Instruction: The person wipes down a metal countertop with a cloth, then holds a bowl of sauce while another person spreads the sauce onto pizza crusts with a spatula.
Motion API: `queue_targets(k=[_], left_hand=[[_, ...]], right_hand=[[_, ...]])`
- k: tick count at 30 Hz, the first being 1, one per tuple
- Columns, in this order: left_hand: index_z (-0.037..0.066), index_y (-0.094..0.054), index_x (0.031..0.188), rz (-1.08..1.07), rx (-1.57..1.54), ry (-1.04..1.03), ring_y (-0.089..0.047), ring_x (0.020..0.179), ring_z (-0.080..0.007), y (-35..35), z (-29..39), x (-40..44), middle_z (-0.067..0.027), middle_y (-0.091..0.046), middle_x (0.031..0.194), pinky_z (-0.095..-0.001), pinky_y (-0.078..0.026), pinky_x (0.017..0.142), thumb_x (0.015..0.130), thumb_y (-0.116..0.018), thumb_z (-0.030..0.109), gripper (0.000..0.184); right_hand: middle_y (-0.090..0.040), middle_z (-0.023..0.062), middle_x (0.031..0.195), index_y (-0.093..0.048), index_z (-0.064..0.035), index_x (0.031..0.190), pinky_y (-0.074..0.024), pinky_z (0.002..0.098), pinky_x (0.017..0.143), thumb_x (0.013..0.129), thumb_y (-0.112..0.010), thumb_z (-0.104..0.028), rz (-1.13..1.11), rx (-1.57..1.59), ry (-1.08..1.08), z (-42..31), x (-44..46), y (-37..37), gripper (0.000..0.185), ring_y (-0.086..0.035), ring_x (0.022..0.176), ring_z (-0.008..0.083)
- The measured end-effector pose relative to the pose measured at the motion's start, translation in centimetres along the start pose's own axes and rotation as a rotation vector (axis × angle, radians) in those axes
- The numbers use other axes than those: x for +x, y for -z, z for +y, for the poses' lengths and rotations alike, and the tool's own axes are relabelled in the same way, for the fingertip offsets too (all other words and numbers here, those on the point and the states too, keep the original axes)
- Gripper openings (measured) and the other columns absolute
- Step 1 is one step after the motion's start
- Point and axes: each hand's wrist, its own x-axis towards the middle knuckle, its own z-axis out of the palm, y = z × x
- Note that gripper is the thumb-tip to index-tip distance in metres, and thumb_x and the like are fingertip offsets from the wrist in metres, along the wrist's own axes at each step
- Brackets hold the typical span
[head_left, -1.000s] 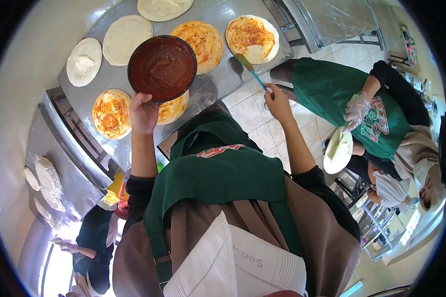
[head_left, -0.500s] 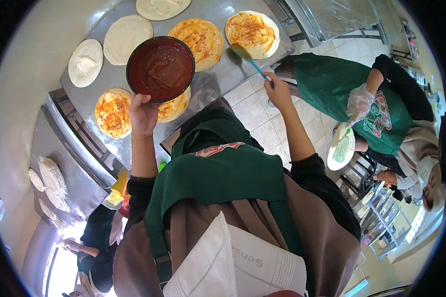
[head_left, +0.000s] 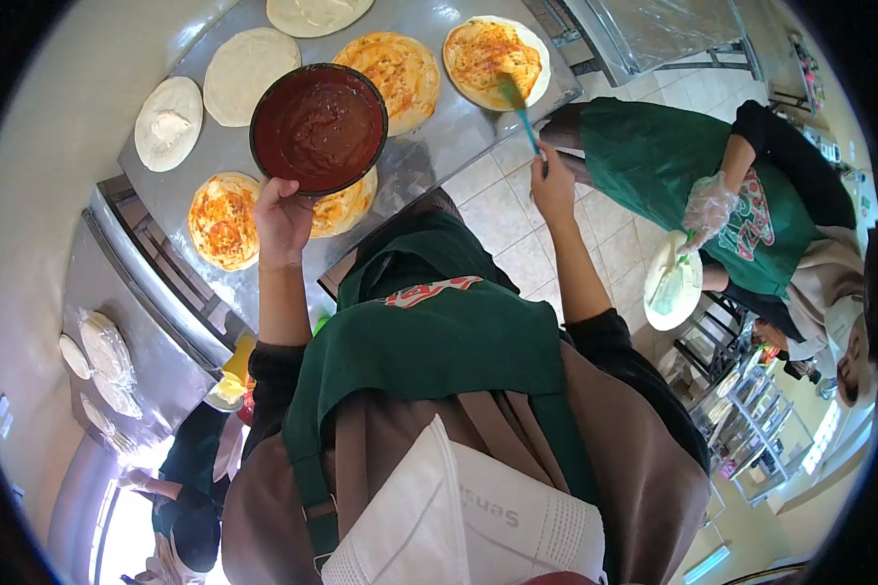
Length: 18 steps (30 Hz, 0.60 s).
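Observation:
My left hand (head_left: 281,222) is closed on the rim of a dark bowl (head_left: 320,132) of red sauce, with the thumb over the near edge. The bowl hangs above the table and partly hides a sauced dough round (head_left: 345,209). In my right hand (head_left: 554,185) is the blue handle of a spatula (head_left: 523,119). Its greenish head is over the right side of a sauce-smeared dough round (head_left: 488,60) near the table's corner; whether it touches, I cannot tell. Another sauced round (head_left: 392,80) lies between that one and the bowl.
Plain dough rounds (head_left: 252,78) and one more sauced round (head_left: 222,222) lie on the metal table (head_left: 434,146). At right a co-worker in a green apron (head_left: 654,185) holds a pale disc (head_left: 673,283) with a gloved hand. Wrapped dough (head_left: 107,356) sits on a counter at left.
The spatula's head has swung up and right, from the lower left edge of the sauced round to its right side. My right hand has turned slightly. The bowl has barely moved.

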Motion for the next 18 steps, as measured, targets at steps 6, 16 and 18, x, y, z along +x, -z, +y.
queue_targets(k=[6, 16, 18], left_hand=[[0.005, -0.045, 0.124, -0.029, 0.002, -0.009, -0.053, 0.111, -0.0253, 0.3, 0.3, -0.3, -0.0088, -0.053, 0.123, -0.0451, -0.045, 0.094, 0.073, -0.047, 0.005, 0.051], [0.005, -0.047, 0.121, -0.014, 0.001, -0.023, -0.053, 0.110, -0.0247, 0.9, 0.1, -0.5, -0.0079, -0.054, 0.123, -0.0449, -0.044, 0.095, 0.073, -0.047, 0.003, 0.048], [0.005, -0.051, 0.119, 0.013, 0.011, -0.045, -0.053, 0.113, -0.0274, 1.1, 0.0, -0.4, -0.0092, -0.056, 0.122, -0.0471, -0.043, 0.096, 0.073, -0.050, 0.009, 0.046]], right_hand=[[-0.063, 0.0212, 0.084, -0.057, -0.0106, 0.113, -0.0476, 0.0487, 0.068, 0.087, -0.051, -0.018, -0.084, -0.170, 0.028, 0.1, -0.1, -2.4, 0.028, -0.062, 0.078, 0.0379], [-0.063, 0.0139, 0.092, -0.054, -0.0166, 0.119, -0.0493, 0.0472, 0.066, 0.087, -0.051, -0.020, -0.129, -0.427, 0.116, -2.2, 1.0, -1.1, 0.033, -0.062, 0.080, 0.0331], [-0.062, 0.0128, 0.093, -0.054, -0.0186, 0.121, -0.0497, 0.0473, 0.066, 0.087, -0.050, -0.021, -0.163, -0.499, 0.062, -0.3, 0.2, 0.0, 0.034, -0.063, 0.080, 0.0322]])
